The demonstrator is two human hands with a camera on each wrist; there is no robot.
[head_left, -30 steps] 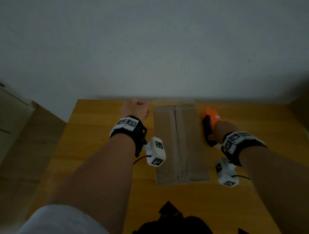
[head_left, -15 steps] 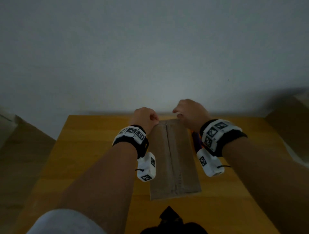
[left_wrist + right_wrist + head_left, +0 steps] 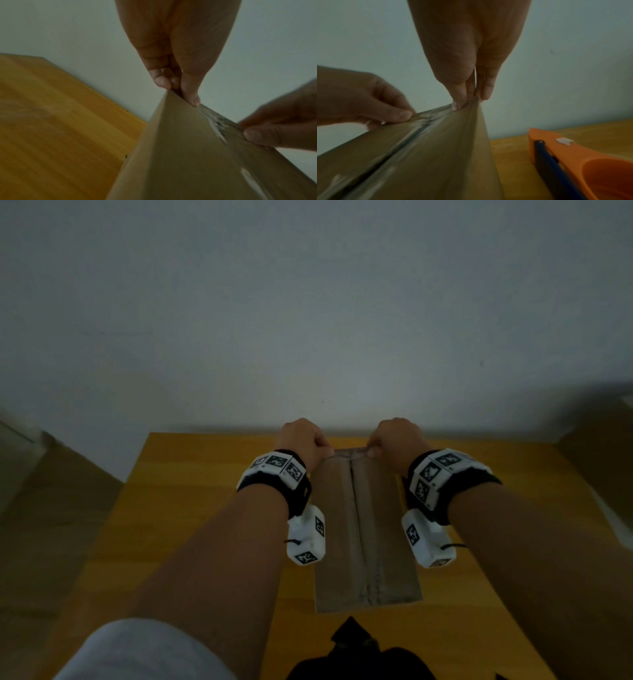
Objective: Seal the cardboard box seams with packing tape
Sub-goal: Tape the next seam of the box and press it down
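Grey wall, wooden table (image 3: 205, 508) | both hands, left hand (image 3: 303, 440) and right hand (image 3: 397, 440), pinching flat, apparently taped cardboard box (image 3: 366, 542) far edge

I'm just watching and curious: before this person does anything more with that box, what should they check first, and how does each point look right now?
1. Left hand holds the cardboard box's far left corner: ok.
2. Right hand holds the far right corner: ok.
3. Tape runs along the centre seam: ok.
4. Tape is flat at the far edge: not ok, it looks wrinkled.
5. Tape dispenser lies within reach on the table: ok.
6. Other seams are taped: cannot tell.
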